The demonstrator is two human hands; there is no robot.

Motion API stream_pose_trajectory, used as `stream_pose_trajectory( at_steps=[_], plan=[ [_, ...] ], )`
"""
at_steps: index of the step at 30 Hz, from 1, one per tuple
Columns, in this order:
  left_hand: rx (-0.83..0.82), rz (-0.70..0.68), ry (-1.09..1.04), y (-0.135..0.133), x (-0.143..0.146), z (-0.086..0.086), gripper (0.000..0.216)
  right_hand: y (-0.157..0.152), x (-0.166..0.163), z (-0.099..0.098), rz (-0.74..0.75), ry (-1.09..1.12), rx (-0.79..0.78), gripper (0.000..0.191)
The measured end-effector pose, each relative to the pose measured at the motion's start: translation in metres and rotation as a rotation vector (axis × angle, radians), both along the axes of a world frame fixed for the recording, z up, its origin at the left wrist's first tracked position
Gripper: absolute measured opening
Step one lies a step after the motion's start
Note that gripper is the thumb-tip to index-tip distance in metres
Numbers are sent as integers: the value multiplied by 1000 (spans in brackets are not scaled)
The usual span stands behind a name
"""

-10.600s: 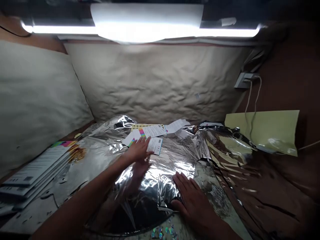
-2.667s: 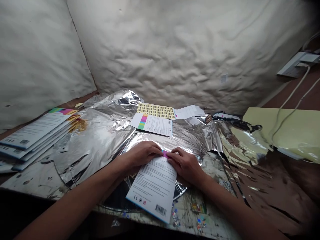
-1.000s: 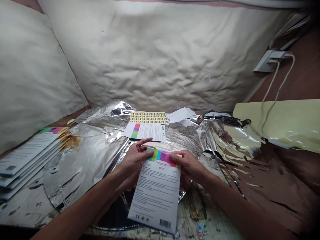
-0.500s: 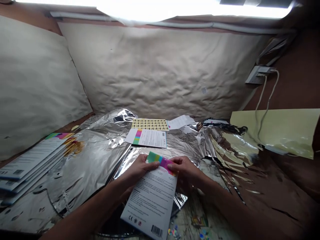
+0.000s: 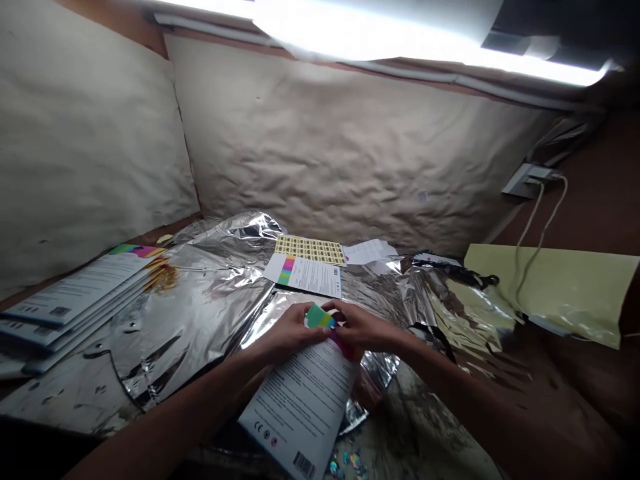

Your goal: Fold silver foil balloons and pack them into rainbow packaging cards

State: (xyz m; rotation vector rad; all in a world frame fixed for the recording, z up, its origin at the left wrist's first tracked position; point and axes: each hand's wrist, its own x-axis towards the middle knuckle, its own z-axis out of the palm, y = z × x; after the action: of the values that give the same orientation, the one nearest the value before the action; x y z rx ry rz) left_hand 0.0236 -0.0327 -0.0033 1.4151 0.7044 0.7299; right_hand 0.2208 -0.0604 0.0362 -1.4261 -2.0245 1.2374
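A flat white printed box (image 5: 303, 407) is held tilted in front of me, its text side up and a barcode at the near end. At its far end is a flap with green, yellow, blue and pink bands. My left hand (image 5: 294, 328) grips the left side of that end, thumb on top. My right hand (image 5: 356, 327) has moved over the flap, fingers bent on it and hiding most of the pink part. Just beyond lies a similar flat box (image 5: 315, 277) on silver foil, beside a sheet of small yellow labels (image 5: 310, 249).
Several similar white boxes (image 5: 85, 283) are stacked at the left. Crumpled silver foil (image 5: 200, 293) covers much of the table. White paper (image 5: 371, 251) lies at the back. A socket with cables (image 5: 525, 180) is on the right wall, above a yellow sheet (image 5: 555, 287). Shiny scraps (image 5: 353, 460) lie near the front.
My right hand has shifted left along the coloured flap and covers more of it. The left hand keeps its grip. The whole view has tilted and shifted slightly.
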Motion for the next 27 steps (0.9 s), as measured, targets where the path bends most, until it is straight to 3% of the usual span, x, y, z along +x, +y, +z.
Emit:
stream_pose_trajectory(
  at_steps=[2, 5, 8, 12, 15, 18, 20, 23, 25, 27],
  plan=[
    [-19, -13, -42, 3, -2, 0, 34, 3, 9, 1, 95, 339, -257, 46],
    [-62, -49, -93, 8, -3, -1, 37, 4, 18, -5, 20, 525, -370, 43],
    [-90, -60, -126, 11, -2, -1, 39, -1, 19, -14, -62, 378, -266, 49],
    [-54, -77, -80, 15, -9, 9, 46, -11, 22, -19, -227, 217, 117, 59],
    [10, -123, 36, 20, -21, 21, 49, -16, 33, -21, -288, 286, 58, 62],
    [62, -54, 94, 26, -28, 32, 49, -16, 42, -26, -308, 322, 15, 64],
    [130, -25, 151, 26, -29, 43, 48, -17, 42, -30, -340, 367, 90, 61],
    [366, 9, 294, 16, -41, 69, 47, -22, 34, -35, -349, 524, 91, 58],
    [530, 76, 382, 10, -70, 96, 50, -23, 30, -38, -355, 615, 29, 70],
    [612, 229, 504, 11, -116, 125, 56, -22, 30, -41, -389, 622, 7, 80]
  ],
)
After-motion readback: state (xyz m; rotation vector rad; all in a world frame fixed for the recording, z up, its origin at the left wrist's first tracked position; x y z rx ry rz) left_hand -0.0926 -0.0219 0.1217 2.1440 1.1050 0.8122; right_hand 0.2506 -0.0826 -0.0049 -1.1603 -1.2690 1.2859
